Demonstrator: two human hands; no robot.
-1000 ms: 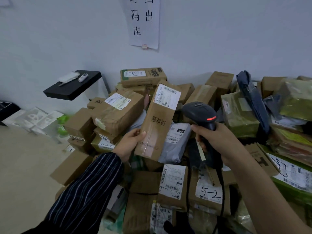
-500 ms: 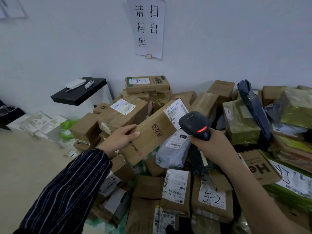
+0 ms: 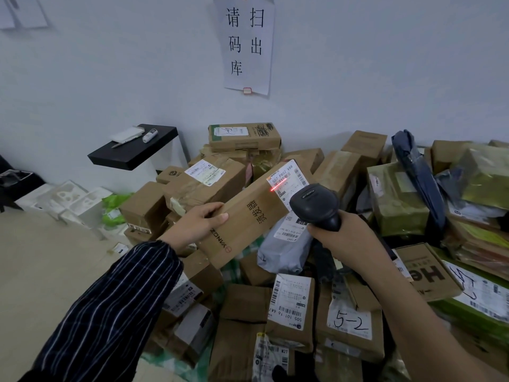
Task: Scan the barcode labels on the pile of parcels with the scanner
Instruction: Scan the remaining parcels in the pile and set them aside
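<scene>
While the red scan line is lit: you are mid-read on one parcel; entries run left to right.
Foam inserts: white, on the floor at far left, beside the pile; not part of the job.
Black shelf: on the wall, carrying a pen and small white items.
Left hand: clamped on the near end of the long cardboard box, thumb on the top face, fingers wrapped beneath. You hold the box over the pile of parcels, rising to the right. Whether its far end rests on other boxes, you cannot tell.
Shipping label: on the far end of that box, facing up. The red line lies across its left part; whether it crosses a barcode proper is too small to tell.
Scanner: black, head just beside the label and aimed at it.
Right hand: closed round the scanner's handle; trigger finger hidden.
Hands: apart, with box and scanner between them.
Grey poly mailer: under the held box, label up.
Box marked "5-2": low at the front of the pile, with a labelled box just to its left.
Green-wrapped parcels: stacked at right, few labels showing.
Progress (judgement): one read in hand. Nothing separates scanned from unscanned, so the count done is unknown. Most of the pile looks left, and hidden labels will need turning.
</scene>
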